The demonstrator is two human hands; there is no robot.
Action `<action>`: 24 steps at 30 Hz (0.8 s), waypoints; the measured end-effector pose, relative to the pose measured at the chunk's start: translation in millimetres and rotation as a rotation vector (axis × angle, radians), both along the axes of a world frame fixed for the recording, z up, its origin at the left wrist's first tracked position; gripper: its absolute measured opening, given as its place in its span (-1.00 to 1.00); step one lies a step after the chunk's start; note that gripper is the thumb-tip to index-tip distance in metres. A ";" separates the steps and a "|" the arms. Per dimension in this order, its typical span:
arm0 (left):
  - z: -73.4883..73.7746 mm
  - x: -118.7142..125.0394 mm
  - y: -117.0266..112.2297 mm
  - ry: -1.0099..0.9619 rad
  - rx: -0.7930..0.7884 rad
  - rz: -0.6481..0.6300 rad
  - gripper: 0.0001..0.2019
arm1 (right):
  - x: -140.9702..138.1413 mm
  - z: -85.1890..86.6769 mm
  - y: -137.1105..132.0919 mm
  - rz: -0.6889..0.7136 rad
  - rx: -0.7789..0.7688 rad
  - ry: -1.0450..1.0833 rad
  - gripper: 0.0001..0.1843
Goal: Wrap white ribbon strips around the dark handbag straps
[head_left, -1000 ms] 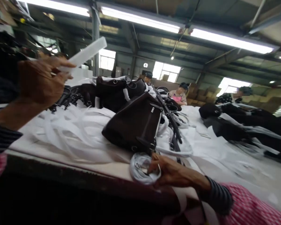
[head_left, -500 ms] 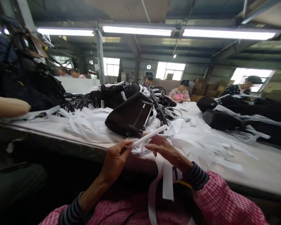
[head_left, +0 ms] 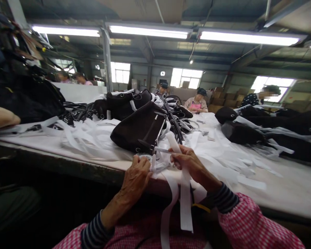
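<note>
In the head view a white strip (head_left: pixel 187 204) runs up through my right hand (head_left: pixel 190 164), its fingers closed round it. The strip's top end sticks out above the fingers, and its lower part hangs past the table edge. A narrow pale piece points left from the same fingertips; its kind is unclear. My left hand (head_left: pixel 137 174) is closed beside a crumpled clear plastic bundle (head_left: pixel 159 165) at the table's edge; what its fingertips grip is hidden. Just behind both hands lies a black bag (head_left: pixel 134 133) with a zip and metal rings. A second white strip (head_left: pixel 168 211) hangs beside the first.
Loose white strips (head_left: pixel 80 135) cover the table (head_left: pixel 290 186) left and right. More black bags (head_left: pixel 245 131) are piled at the right, and a dark heap (head_left: pixel 23 97) stands at the left. Another person's arm (head_left: pixel 2 117) reaches in there. Several people sit beyond the table.
The white strip's raised end has passed from my left hand to my right and now stands more upright. My left hand has moved to the plastic bundle. The view has shifted slightly.
</note>
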State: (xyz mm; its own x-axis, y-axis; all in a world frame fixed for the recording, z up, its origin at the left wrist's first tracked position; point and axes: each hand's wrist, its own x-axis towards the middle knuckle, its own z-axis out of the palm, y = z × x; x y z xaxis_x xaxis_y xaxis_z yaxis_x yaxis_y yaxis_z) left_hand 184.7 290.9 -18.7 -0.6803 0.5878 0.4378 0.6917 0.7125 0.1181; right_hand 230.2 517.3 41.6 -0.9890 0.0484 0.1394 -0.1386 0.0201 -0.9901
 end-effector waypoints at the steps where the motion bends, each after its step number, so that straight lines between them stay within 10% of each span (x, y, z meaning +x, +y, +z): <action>1: 3.4 -3.4 -3.7 -0.022 -0.010 -0.030 -0.91 | 0.0 -7.3 2.3 0.004 0.054 -0.017 -0.61; 17: 19.5 -16.0 -12.7 -0.071 -0.156 -0.108 -0.85 | 7.5 -18.7 -3.7 0.239 0.487 0.058 -0.77; 24: 61.4 -17.4 -53.4 -0.070 0.147 -0.169 -0.76 | 2.8 -40.8 17.7 0.141 0.144 -0.173 -0.57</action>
